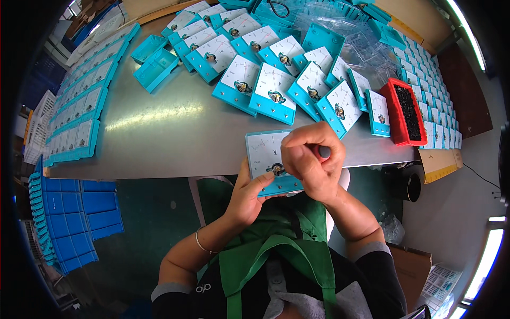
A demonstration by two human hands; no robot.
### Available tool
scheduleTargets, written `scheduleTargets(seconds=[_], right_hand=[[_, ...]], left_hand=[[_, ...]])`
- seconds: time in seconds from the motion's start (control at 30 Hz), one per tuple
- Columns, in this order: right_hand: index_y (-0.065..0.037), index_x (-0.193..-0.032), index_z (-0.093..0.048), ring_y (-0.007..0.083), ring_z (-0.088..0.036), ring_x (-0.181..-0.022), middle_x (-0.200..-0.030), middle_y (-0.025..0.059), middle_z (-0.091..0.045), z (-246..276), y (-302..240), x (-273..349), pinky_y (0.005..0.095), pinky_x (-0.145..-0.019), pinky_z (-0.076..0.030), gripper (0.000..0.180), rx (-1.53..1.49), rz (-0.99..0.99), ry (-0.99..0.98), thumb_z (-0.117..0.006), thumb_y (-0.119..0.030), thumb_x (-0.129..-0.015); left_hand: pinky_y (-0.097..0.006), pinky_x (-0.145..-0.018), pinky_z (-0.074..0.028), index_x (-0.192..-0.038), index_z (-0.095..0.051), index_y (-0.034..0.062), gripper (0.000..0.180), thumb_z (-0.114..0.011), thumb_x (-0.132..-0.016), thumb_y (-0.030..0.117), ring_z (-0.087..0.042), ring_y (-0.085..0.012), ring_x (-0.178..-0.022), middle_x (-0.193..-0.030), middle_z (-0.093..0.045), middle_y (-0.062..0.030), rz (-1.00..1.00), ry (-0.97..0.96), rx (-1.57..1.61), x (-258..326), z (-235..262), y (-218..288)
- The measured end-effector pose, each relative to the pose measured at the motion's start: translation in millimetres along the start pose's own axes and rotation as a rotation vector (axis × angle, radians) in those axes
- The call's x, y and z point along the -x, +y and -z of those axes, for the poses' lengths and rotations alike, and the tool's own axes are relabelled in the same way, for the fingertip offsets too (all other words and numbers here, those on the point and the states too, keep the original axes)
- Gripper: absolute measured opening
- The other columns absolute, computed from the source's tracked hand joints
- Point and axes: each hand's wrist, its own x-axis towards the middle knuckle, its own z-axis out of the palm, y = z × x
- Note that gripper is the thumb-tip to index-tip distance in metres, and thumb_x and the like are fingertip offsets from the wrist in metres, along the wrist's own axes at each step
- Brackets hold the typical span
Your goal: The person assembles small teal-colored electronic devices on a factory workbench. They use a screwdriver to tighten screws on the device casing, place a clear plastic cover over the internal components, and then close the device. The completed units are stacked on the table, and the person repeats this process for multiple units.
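At the table's front edge, my left hand (247, 198) grips a panel voltmeter (264, 153) by its left side and lower corner. The meter has a white dial face and a teal case, with a round opening showing its movement and several studs along its lower strip. My left thumb lies near that opening. My right hand (314, 162) is closed above the meter's right side, around a screwdriver (323, 152); only the dark, red-edged end of its handle shows. The screwdriver's tip and the meter's right part are hidden behind my right hand.
Several similar meters (275, 90) lie overlapping across the table (175, 122). Two teal cases (155, 70) sit at left. A red bin (416, 141) of small black parts stands at right. Rows of meters (79, 135) line the left; more (433, 114) stack at right. Clear plastic covers (366, 56) lie behind.
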Motion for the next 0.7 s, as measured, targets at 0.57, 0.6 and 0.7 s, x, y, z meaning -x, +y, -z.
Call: scheduleTargets(seconds=[0.57, 0.6, 0.7], right_hand=[[0.002, -0.096, -0.063, 0.0013, -0.044, -0.058, -0.074, -0.0022, -0.059, 42.0, 8.1, 68.4, 0.0190, -0.050, -0.036, 0.011, 0.316, -0.594, 0.034, -0.056, 0.001, -0.088], [0.002, -0.100, -0.065, 0.0023, -0.052, -0.064, -0.078, -0.0016, -0.064, 47.7, 23.3, 79.4, 0.0197, -0.056, -0.043, 0.015, 0.358, -0.586, -0.162, -0.060, 0.002, -0.086], [0.000, -0.100, -0.068, 0.0054, -0.061, -0.076, -0.086, 0.0020, -0.070, 29.8, 27.5, 83.7, 0.0225, -0.068, -0.050, 0.017, -0.013, -0.471, -0.169, -0.065, 0.001, -0.083]], left_hand=[[-0.040, -0.081, -0.054, -0.141, -0.023, 0.0057, 0.065, -0.056, -0.086, 0.004, -0.056, -0.0244, -0.111, -0.127, -0.048, -0.0148, -0.078, -0.069, -0.011, 29.6, 8.6, 14.5], [-0.040, -0.080, -0.054, -0.142, -0.023, 0.0056, 0.065, -0.056, -0.086, 0.004, -0.057, -0.0245, -0.110, -0.127, -0.048, -0.0148, -0.095, -0.068, 0.000, 29.4, 3.6, 13.8], [-0.041, -0.078, -0.054, -0.141, -0.024, 0.0054, 0.065, -0.056, -0.085, 0.003, -0.058, -0.0253, -0.108, -0.126, -0.049, -0.0147, -0.067, -0.062, 0.056, 27.4, 1.1, 8.5]])
